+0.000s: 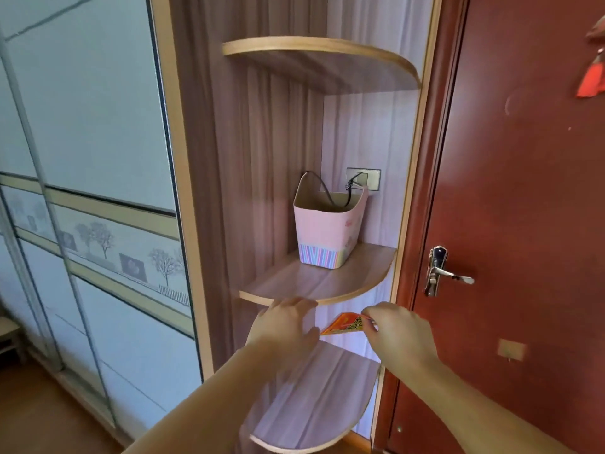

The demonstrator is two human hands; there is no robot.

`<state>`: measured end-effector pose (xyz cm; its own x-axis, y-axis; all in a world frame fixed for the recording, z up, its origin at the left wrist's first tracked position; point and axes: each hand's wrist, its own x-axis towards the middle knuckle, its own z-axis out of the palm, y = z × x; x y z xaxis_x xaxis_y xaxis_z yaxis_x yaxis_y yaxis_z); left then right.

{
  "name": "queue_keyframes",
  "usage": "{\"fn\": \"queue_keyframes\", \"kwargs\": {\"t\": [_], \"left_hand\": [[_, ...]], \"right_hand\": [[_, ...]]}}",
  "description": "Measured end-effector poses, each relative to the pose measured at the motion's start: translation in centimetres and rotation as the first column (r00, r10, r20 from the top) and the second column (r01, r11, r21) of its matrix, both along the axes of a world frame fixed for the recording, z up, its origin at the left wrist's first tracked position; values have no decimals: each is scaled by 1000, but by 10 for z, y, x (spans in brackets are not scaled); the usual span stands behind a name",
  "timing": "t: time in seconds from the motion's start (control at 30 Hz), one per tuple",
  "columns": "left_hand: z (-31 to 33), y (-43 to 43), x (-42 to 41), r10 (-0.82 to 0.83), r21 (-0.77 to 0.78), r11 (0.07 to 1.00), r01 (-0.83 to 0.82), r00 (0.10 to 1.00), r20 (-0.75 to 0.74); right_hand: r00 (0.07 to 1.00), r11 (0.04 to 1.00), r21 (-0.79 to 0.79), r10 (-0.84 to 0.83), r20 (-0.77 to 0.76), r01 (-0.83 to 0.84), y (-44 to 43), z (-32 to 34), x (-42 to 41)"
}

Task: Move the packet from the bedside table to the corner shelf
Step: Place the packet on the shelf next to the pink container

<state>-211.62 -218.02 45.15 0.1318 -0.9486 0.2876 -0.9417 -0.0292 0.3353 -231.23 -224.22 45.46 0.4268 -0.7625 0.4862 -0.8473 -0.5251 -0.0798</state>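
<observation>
Packet (345, 324): orange and red, up in the air in front of the corner shelf (327, 283), between the two hands and just under the rim of the middle board. Already away from the bedside table, which cannot be seen here. Not yet set down on any board. So most of the carrying looks done; only the putting down and letting go look left.

From left to right: sliding wardrobe door (91, 158) with grey trees printed on it. Then left hand (284, 326), fingers curled by the left end of the packet; holding it or only touching it, hard to tell. Then right hand (397, 332), fingers pinched on the right end of the packet. Above, pink paper box (327, 231) on the middle board with a black cable going in. Last, red door (523, 191) with a silver handle.

Black marks on the packet, too blurry to read. No other writing seen.
</observation>
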Motion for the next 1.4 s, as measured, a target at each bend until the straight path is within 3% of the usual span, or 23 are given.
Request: {"fn": "queue_keyframes", "kwargs": {"t": [0.17,0.37,0.6,0.8,0.93,1.13,1.4], "left_hand": [[34,-86,49,-15,-72,997,16,1000,11],[48,-154,74,-55,-109,992,56,998,5],[51,-193,89,-8,-58,998,10,999,40],[46,-204,98,36,-41,999,-35,999,20],[21,-196,103,65,32,997,-65,998,-13],[1,-187,112,97,103,990,-94,995,-24],[-19,-179,114,74,193,978,-79,997,34]], "right_hand": [[994,989,-140,-40,100,54,-74,40,40],[995,982,-179,-51,85,66,-139,62,67],[993,968,-251,17,113,12,-184,82,84],[993,950,-293,119,8,-112,-196,61,101],[984,951,-254,168,-56,-176,-190,17,116],[961,978,-67,180,-211,-198,-183,-25,136],[927,929,147,358,-113,-341,-178,-44,147]]}}
